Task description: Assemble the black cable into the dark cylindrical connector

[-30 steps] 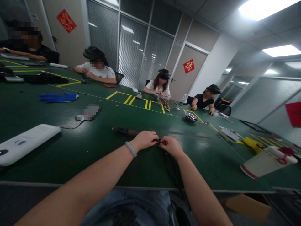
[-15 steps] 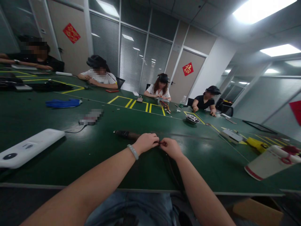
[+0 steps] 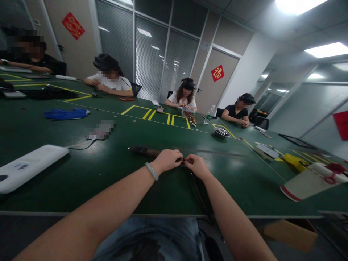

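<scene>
My left hand [image 3: 170, 159], wearing a pale bracelet [image 3: 151, 171] at the wrist, is closed in a pinch over the green table. Fingertip to fingertip with it, my right hand [image 3: 198, 166] is pinched too. Something small and dark lies between the fingers, too hidden to name. Just beyond my left hand rests a dark pen-shaped tool with a metal tip [image 3: 143, 150], its other end covered by the hand. A dark cord [image 3: 200, 197] runs from beneath my right hand over the table's near edge.
Left stand a long white device [image 3: 32, 168] and a blue glove [image 3: 66, 114]. Ahead are a metal bowl [image 3: 222, 133] and a bottle [image 3: 209, 115]. At right are a grey box [image 3: 268, 151], a yellow item [image 3: 295, 162] and a white container [image 3: 301, 185]. Several people sit opposite.
The view has shifted slightly. My hands stay together at the same spot, with the finger positions a little changed. The person at far right has brought their hands together.
</scene>
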Tool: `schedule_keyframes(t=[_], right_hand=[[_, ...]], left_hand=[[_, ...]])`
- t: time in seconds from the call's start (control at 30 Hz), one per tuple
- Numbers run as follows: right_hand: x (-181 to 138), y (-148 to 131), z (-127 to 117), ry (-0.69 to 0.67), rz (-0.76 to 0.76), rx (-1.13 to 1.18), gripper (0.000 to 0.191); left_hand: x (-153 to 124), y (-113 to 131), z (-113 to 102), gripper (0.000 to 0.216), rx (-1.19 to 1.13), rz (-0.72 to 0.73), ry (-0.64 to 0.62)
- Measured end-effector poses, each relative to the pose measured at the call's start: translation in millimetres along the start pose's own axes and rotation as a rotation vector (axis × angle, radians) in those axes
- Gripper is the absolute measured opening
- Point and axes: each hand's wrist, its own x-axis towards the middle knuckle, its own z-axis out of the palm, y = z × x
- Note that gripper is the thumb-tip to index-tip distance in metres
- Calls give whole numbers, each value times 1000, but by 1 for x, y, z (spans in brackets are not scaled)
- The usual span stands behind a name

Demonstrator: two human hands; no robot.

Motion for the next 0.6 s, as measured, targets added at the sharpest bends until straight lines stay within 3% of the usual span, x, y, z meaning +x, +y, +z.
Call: schedule_keyframes(t=[0.27,0.6], right_hand=[[-3,-13,-17,12,-230,-365,6],[-3,-14,-10,26,-53,-295,11]], left_hand=[[-2,-5,1,23,-12,45,-2],[0,-3,3,20,10,-7,2]])
